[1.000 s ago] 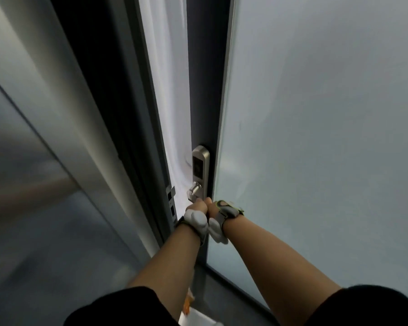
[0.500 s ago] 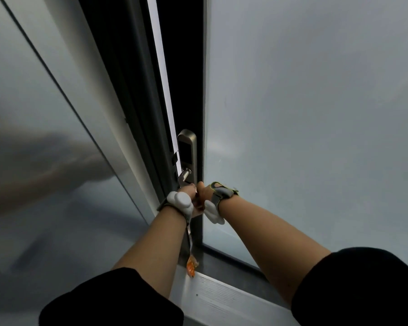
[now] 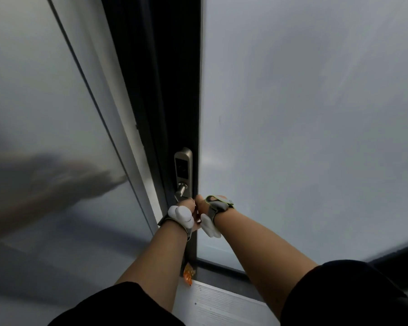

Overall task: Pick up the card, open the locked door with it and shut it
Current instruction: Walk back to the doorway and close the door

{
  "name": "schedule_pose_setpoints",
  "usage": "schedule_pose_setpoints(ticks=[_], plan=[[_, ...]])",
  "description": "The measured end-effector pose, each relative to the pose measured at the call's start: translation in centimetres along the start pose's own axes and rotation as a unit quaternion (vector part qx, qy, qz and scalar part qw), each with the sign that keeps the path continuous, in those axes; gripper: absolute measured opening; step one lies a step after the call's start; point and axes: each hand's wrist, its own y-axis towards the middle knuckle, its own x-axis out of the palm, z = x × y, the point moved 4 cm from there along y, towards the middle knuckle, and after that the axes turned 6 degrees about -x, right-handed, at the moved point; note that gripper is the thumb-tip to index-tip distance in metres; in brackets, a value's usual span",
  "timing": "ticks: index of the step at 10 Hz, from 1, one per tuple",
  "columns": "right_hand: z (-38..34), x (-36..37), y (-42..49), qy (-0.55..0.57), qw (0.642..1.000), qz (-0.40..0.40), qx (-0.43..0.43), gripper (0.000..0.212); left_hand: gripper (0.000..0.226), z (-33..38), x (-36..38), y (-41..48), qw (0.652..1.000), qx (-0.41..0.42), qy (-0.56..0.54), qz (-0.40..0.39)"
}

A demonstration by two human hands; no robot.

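Both hands, left hand (image 3: 186, 209) and right hand (image 3: 204, 208), are curled tight on the lever handle (image 3: 178, 197) below the silver card lock (image 3: 183, 171); the frosted glass door (image 3: 304, 137) sits flush against the dark frame (image 3: 160, 102). The card itself is not identifiable, only an orange tag (image 3: 188, 274) dangling below the left wrist. Risk, judged: releasing before the latch seats leaves it unlocked, and the tag could snag at the door edge.

Lock (image 3: 183, 172) left of door (image 3: 304, 137)
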Motion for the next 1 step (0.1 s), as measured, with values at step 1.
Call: schedule_pose_setpoints(ticks=[1], plan=[[0.92,0.12,1.85,-0.036,0.999,0.000,0.004,0.038,0.035,-0.49,0.09,3.09,0.997,-0.006,-0.073,-0.002]])
